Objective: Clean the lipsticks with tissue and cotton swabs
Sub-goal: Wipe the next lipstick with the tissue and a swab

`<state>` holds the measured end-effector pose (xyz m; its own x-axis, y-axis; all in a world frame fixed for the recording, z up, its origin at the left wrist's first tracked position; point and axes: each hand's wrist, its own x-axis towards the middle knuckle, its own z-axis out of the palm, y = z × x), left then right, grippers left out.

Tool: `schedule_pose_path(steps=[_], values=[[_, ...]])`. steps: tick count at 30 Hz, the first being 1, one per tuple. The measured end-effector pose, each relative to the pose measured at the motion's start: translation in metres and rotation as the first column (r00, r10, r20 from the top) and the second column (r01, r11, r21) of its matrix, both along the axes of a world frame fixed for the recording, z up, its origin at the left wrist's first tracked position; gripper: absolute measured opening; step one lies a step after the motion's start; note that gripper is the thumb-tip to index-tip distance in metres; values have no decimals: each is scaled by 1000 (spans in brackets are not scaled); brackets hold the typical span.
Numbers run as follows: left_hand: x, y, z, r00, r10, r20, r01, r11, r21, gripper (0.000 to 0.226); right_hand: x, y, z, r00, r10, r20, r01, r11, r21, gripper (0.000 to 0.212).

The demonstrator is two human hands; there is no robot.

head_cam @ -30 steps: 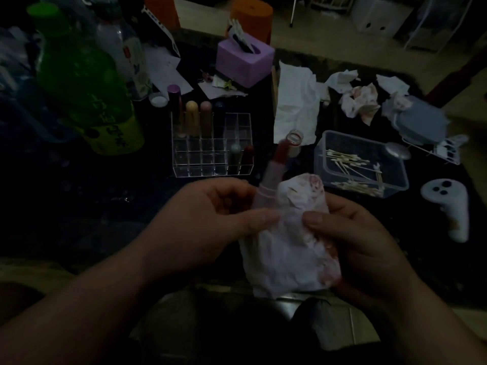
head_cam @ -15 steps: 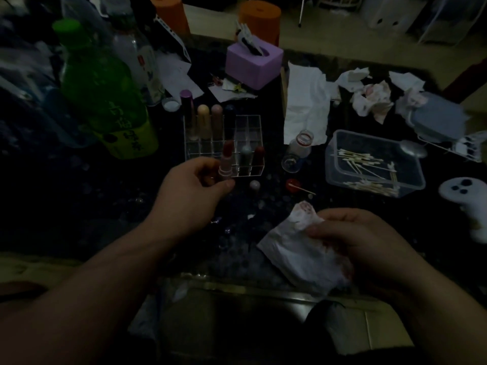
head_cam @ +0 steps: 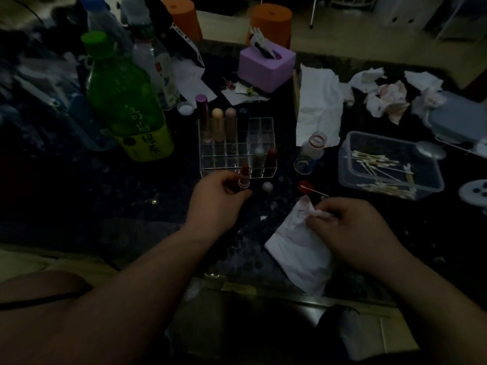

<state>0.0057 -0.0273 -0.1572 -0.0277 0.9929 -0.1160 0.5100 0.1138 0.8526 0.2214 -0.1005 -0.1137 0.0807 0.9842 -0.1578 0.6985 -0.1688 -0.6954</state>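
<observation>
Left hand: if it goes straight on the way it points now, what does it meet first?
Probably the clear lipstick organizer. The left hand, gripping a red lipstick, points away from the person at the organizer's front wall, which is just ahead. Depth is hard to judge in this dark view.

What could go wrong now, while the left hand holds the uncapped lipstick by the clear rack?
The bare tip of the lipstick in the left hand is close to the clear rack; it could smear the wall or the lipsticks inside.
The tissue held by the right hand already shows red stains, so it might put colour back.
</observation>
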Motion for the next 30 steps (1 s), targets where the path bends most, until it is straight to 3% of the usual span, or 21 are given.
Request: schedule_pose_path(steps=[5, 7, 11, 15, 24, 27, 30], values=[[1, -1, -1, 999, -1, -44, 2, 1000, 10, 22, -15, 27, -7, 933, 277, 232, -314, 939, 142, 22], [1, -2, 1, 998, -12, -56, 13, 1000, 19, 21, -23, 35, -6, 910, 315, 270, -360, 923, 137, 30], [1, -3, 2, 998, -14, -61, 15, 1000, 13, 16, -39, 45, -10, 886, 345, 309, -395, 912, 113, 22], [1, -4, 5, 998, -25, -50, 25, 1000, -2, 12, -45, 52, -20, 898, 365, 247, -396, 914, 87, 32], [-8, -11, 25, 999, -36, -21, 32, 982, -185, 36, -45, 56, -34, 931, 355, 88, -364, 922, 128, 15], [-14, -18, 31, 999, -15, -40, 7, 981, -193, 20, -43, 51, -25, 935, 355, 9, -353, 928, 120, 11], [-19, -31, 45, 996, -80, 33, 84, 980, -179, 10, -35, 45, -1, 907, 373, -195, -380, 925, 0, 8]])
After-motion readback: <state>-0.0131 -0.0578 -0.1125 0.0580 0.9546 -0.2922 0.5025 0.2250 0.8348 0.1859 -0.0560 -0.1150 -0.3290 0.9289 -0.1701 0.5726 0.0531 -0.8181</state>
